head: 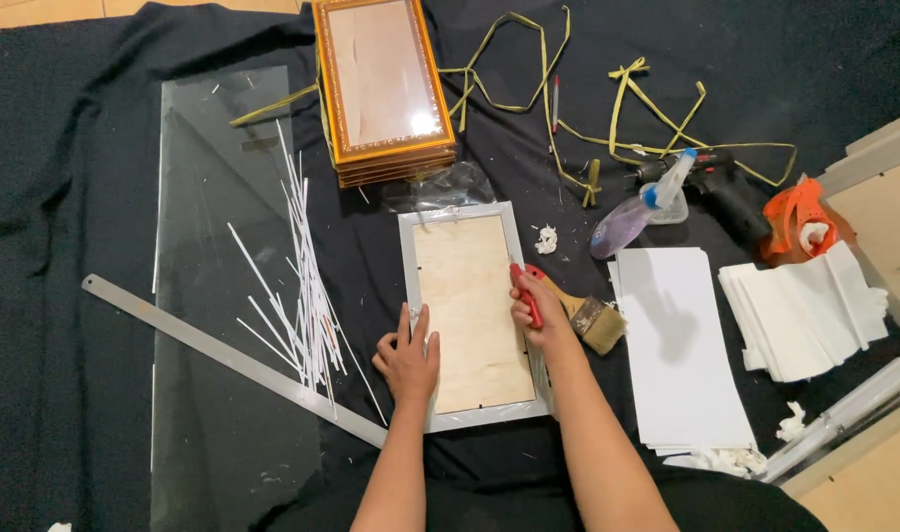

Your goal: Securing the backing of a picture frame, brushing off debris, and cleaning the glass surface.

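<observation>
A silver picture frame (407, 246) lies face down on the black cloth, its plywood backing board (470, 296) showing. My left hand (409, 357) presses flat on the board's lower left, fingers spread at the frame's left rail. My right hand (539, 310) grips a red-handled tool (525, 292) against the frame's right rail, its tip hidden behind my fingers.
A paintbrush (590, 319) lies just right of my right hand. White sheets (681, 345), folded paper (804, 310), spray bottle (639, 207), drill (721, 187) and orange tape dispenser (800, 222) sit to the right. A stack of gold frames (383, 89) stands behind. Glass pane (224, 296), white strips (302, 286) and metal ruler (224, 355) lie left.
</observation>
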